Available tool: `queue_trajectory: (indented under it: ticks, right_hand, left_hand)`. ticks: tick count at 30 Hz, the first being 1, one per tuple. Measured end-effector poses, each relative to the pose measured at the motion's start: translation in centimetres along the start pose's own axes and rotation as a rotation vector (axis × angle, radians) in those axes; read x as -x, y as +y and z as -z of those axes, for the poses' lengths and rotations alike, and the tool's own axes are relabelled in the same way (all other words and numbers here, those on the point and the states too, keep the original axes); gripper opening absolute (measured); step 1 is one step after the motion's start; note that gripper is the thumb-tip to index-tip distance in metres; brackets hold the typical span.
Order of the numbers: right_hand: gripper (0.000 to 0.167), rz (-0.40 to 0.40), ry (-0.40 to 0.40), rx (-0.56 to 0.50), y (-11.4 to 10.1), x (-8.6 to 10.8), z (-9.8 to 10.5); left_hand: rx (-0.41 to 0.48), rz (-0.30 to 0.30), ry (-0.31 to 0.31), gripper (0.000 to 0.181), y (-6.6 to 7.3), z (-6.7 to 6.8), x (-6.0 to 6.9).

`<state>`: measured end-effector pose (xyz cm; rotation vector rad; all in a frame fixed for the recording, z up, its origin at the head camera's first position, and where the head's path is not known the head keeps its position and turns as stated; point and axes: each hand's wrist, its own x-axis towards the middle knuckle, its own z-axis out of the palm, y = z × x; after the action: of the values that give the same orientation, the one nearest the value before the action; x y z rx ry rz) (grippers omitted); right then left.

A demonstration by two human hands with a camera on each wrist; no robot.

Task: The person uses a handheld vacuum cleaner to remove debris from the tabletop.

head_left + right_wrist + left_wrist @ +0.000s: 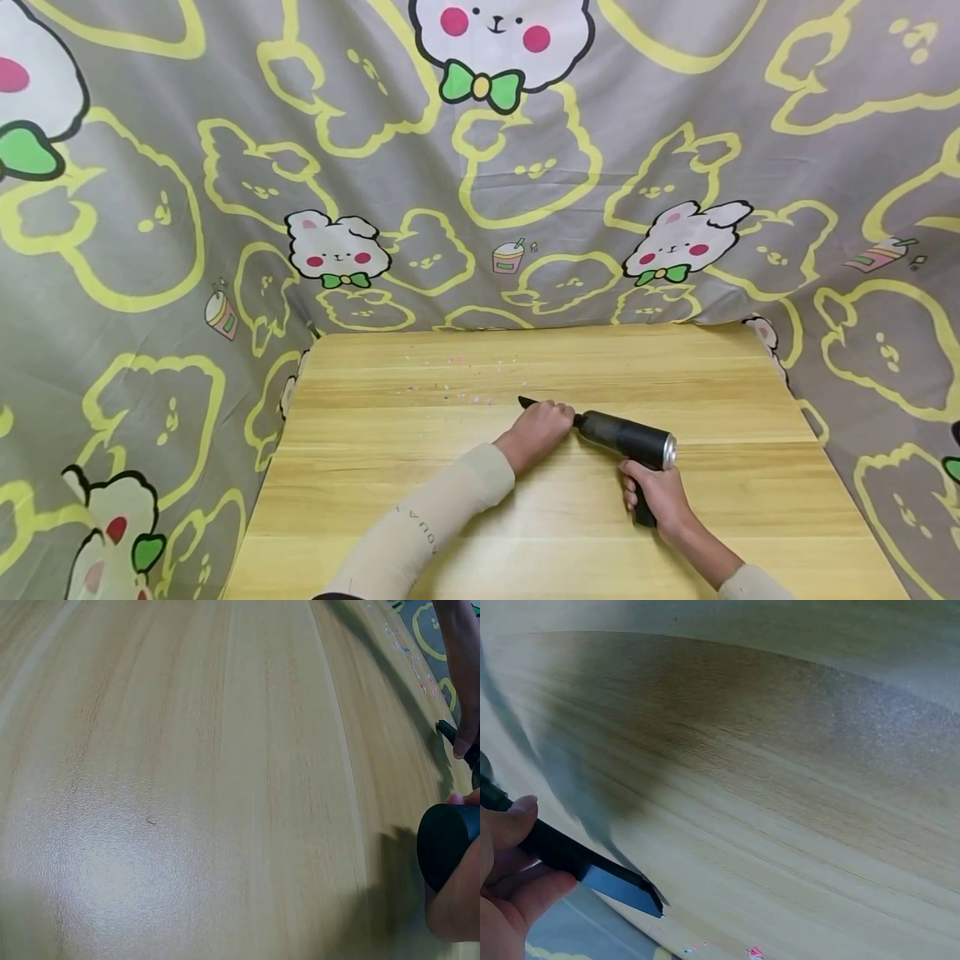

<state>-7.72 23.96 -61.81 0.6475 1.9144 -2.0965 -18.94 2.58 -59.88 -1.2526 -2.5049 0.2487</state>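
A black handheld vacuum [626,437] with a silver end cap is held over the wooden table [360,517]. My right hand [660,496] grips its handle, fingers curled round it. My left hand [538,432] holds the narrow black nozzle [527,402] near its front. In the left wrist view the thumb and fingers of my left hand [514,874] pinch the nozzle [592,874], its slanted tip close to the tabletop. Small coloured bits [472,398] lie scattered left of the tip. The right wrist view shows the handle's dark round base [444,844] beside my right hand [456,900].
Grey curtains [540,292] with yellow outlines and white cartoon heads hang behind the table and on both sides. More coloured specks [461,361] lie toward the table's back edge. The left sleeve [427,521] crosses the front of the table.
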Motion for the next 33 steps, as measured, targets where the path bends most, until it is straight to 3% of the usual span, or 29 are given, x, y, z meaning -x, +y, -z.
queue_trajectory:
  ticks: [8, 33]
  right_hand:
    - [0.019, -0.008, 0.017, 0.005, -0.3, -0.2, 0.1]
    - [0.016, -0.003, 0.053, -0.009, -0.4, -1.2, 0.1]
  left_hand:
    - [0.04, 0.007, -0.009, 0.014, -0.2, 0.1, -0.6]
    - [0.031, 0.001, -0.002, 0.017, -0.8, -0.7, -2.3]
